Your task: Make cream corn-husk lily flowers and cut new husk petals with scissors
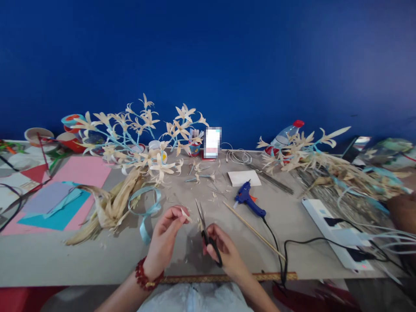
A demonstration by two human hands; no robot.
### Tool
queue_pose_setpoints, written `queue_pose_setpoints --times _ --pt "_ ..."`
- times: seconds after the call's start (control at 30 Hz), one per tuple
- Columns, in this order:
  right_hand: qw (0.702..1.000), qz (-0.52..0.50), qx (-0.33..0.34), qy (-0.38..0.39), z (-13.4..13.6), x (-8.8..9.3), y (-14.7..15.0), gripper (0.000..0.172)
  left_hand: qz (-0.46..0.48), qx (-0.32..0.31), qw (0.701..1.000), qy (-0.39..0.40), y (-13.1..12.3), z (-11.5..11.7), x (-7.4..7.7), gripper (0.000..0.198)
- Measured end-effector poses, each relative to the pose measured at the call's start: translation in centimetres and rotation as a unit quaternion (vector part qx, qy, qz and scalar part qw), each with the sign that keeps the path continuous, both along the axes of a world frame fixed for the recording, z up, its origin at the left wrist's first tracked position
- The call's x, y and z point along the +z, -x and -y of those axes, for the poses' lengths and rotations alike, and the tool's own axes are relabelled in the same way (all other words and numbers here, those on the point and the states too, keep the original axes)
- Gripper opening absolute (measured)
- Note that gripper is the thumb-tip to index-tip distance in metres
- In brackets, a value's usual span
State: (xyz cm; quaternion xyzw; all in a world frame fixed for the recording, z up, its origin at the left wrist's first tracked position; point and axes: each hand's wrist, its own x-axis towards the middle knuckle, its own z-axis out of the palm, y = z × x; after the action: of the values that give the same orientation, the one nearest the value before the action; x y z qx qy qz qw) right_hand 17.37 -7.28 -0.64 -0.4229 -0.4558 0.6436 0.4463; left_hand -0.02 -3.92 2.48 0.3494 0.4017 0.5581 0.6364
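Observation:
My left hand (167, 234), with a red bead bracelet at its wrist, pinches a small pale piece of corn husk (185, 214) between thumb and fingertips. Black-handled scissors (203, 223) are in my right hand (225, 249), fingers through the loops and blades pointing up and away from me. The blades look nearly closed and stand a little to the right of the husk piece, apart from it. Small husk scraps lie on the table beyond both hands. A light blue ribbon (145, 232) curls on the table left of my left hand, beside a bundle of dried corn husks (112, 208).
A blue glue gun (248, 199) and a thin wooden stick (250, 227) lie to the right, near a white power strip (336, 236) with trailing cords. Pale husk flowers (143, 160) stand at the back left. Coloured paper sheets (97, 171) cover the left side.

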Motion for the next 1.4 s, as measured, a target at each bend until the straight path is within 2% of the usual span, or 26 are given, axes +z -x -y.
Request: queue_pose_setpoints --times 0.1,0.2,0.33,0.67,1.0,1.17,1.4 --pt "0.999 -0.001 0.049 0.005 1.1 -0.8 0.0 0.054 0.022 0.017 1.0 0.009 -0.2 -0.3 0.4 0.012" --pt "0.998 0.01 0.064 -0.002 1.5 -0.9 0.4 0.056 0.029 0.015 0.999 0.018 -0.6 -0.3 0.4 0.012" --pt "0.998 0.014 0.053 -0.009 1.1 -0.4 0.9 0.056 0.016 0.011 1.0 0.017 -1.0 -0.2 0.4 0.013" --pt "0.998 -0.007 0.043 0.051 0.6 0.2 1.1 0.06 -0.011 -0.012 1.0 0.01 -0.5 -0.2 0.9 0.015" --pt "0.998 -0.005 0.029 0.064 0.8 -0.1 1.1 0.059 -0.021 -0.025 0.999 0.002 -0.2 -0.5 0.6 0.014" --pt "0.998 -0.004 0.028 0.062 0.8 -0.6 1.3 0.053 -0.027 -0.02 0.999 0.01 -0.1 -0.5 0.5 0.014" --pt "0.997 0.009 0.019 0.076 0.7 -0.8 0.4 0.05 -0.071 -0.061 0.995 -0.024 0.5 -0.7 0.8 0.009"
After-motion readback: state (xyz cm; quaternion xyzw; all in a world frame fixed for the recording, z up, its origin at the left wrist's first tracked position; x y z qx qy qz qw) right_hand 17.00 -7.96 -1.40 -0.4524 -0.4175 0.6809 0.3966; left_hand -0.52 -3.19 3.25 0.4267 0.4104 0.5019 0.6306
